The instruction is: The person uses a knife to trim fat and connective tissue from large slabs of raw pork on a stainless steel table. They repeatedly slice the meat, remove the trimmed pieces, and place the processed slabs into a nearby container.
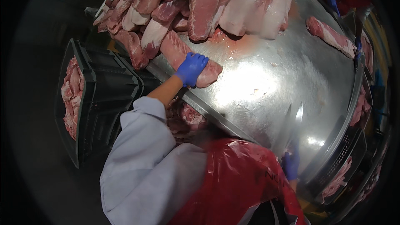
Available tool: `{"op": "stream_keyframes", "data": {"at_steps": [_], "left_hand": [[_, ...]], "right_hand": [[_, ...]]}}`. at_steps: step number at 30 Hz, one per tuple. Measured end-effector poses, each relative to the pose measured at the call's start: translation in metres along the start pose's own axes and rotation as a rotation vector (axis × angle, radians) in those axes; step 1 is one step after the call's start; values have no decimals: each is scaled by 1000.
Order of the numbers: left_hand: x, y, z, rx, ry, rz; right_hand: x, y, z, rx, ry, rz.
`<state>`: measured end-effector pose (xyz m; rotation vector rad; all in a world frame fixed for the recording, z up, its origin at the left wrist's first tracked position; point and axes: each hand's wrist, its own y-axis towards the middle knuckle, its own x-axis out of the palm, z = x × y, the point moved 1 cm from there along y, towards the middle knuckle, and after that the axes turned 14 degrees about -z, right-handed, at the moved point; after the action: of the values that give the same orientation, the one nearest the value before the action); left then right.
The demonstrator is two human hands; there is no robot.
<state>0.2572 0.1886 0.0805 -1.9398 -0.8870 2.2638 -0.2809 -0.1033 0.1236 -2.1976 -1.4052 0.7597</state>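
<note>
My left hand (192, 70), in a blue glove, has its fingers closed over a long pink cut of pork loin (211, 75). That cut lies on the metal table (254, 112) at its near left edge, its far end against a large pile of similar pork cuts (204, 8). Low on the right, close to my red plastic apron, my right hand (290, 163) is partly hidden and also gloved in blue. It grips a knife (299, 114) whose blade points up and away over the bare metal; the handle is mostly covered.
A dark green crate (109, 83) filled with meat pieces stands left of the table. Another pork strip (331, 36) lies near the far right rim. Meat (191, 114) shows below the table's near edge, and a perforated crate (338, 160) with trimmings sits beyond the right rim.
</note>
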Motion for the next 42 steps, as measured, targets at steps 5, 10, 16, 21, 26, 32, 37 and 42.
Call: {"op": "stream_keyframes", "data": {"at_steps": [5, 10, 16, 21, 26, 32, 37, 42], "left_hand": [[-3, 10, 70, 63, -98, 49], [-9, 67, 210, 154, -210, 121], [-11, 81, 322, 417, -154, 276], [-24, 115, 386, 340, 195, 77], [-77, 170, 450, 507, -127, -157], [-74, 280, 459, 369, -602, -777], [-90, 240, 547, 277, -432, -197], [-80, 230, 643, 200, 176, -25]], "right_hand": [[4, -14, 3, -17, -18, 9], [-10, -28, 36, -30, 23, 28], [-47, -70, 81, -149, 31, 187], [-86, -130, 112, -7, 107, 369], [-101, -174, 158, -33, 292, 510], [-111, -201, 199, -124, 324, 537], [-118, -203, 219, -64, 407, 597], [-141, -146, 240, -196, 373, 550]]}}
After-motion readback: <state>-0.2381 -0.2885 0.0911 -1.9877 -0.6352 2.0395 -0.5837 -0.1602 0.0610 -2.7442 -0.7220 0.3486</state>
